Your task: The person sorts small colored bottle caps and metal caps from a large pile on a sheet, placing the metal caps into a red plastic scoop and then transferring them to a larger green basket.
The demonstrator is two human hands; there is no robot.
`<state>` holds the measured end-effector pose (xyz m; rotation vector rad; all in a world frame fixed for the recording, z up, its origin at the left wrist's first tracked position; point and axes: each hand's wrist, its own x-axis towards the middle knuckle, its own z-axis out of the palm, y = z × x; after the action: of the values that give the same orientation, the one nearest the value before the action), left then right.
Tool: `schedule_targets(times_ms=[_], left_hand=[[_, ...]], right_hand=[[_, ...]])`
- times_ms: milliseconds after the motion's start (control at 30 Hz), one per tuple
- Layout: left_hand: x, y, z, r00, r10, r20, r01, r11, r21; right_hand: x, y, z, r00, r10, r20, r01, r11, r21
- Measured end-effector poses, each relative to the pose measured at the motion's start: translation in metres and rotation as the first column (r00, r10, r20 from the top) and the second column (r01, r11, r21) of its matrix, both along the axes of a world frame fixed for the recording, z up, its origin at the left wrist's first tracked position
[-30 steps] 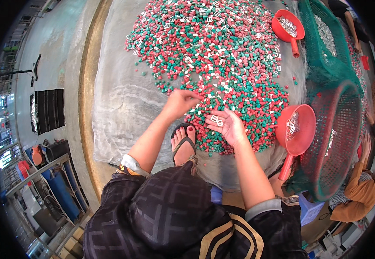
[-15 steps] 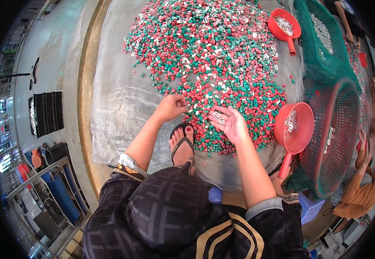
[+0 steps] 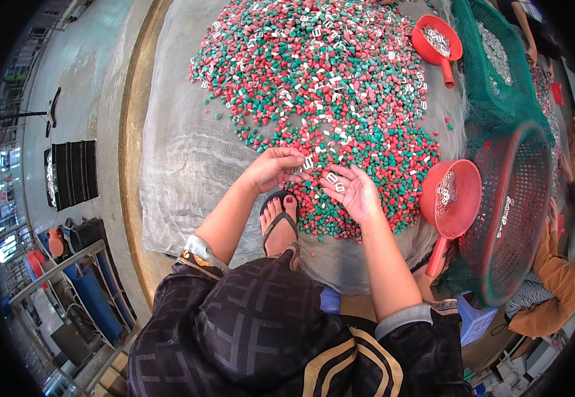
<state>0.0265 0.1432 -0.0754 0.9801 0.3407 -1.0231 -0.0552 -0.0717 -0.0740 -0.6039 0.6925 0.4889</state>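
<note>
A broad heap of small red, green and pale cone-shaped pieces lies on a sheet of netting, with pale metal slide buckles scattered through it. At the heap's near left edge, my left hand pinches a metal buckle between thumb and fingers; another pale piece shows just under the fingertips. Close to its right, my right hand is turned palm up with fingers loosely curled, holding a couple of buckles on the fingers. A small gap separates the two hands over the heap.
Right of the heap, a red long-handled scoop holds buckles; another red scoop with buckles lies farther off. Beyond stand a red perforated basket and green netting. My sandalled foot rests by the heap. Other people work at far right.
My left hand has moved right and slightly down toward my right hand, and a buckle now shows in its fingers. My right hand stays nearly in place with its buckles.
</note>
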Motion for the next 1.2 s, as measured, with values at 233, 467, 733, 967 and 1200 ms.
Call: schedule_targets(times_ms=[233,467,733,967,1200], left_hand=[[-0.005,-0.019,0.005,0.875,-0.359,0.326,0.265,0.917,0.300],[-0.019,-0.045,0.024,0.525,-0.557,0.643,0.075,0.783,0.617],[-0.035,-0.059,0.024,0.151,-0.736,0.660,-0.053,0.661,0.749],[0.003,-0.029,0.021,0.936,-0.039,0.350,-0.030,0.982,0.189],[0.009,-0.007,0.007,0.932,-0.060,0.356,-0.056,0.950,0.307]], right_hand=[[0.000,0.004,-0.003,1.000,0.025,0.006,-0.025,0.998,0.051],[0.000,0.009,-0.002,0.999,-0.043,-0.027,0.046,0.994,0.097],[-0.002,0.010,-0.010,0.990,-0.134,-0.039,0.138,0.981,0.138],[0.001,-0.003,-0.011,0.991,0.135,-0.017,-0.126,0.862,-0.492],[-0.014,0.020,-0.001,0.615,0.756,-0.223,-0.166,-0.152,-0.974]])
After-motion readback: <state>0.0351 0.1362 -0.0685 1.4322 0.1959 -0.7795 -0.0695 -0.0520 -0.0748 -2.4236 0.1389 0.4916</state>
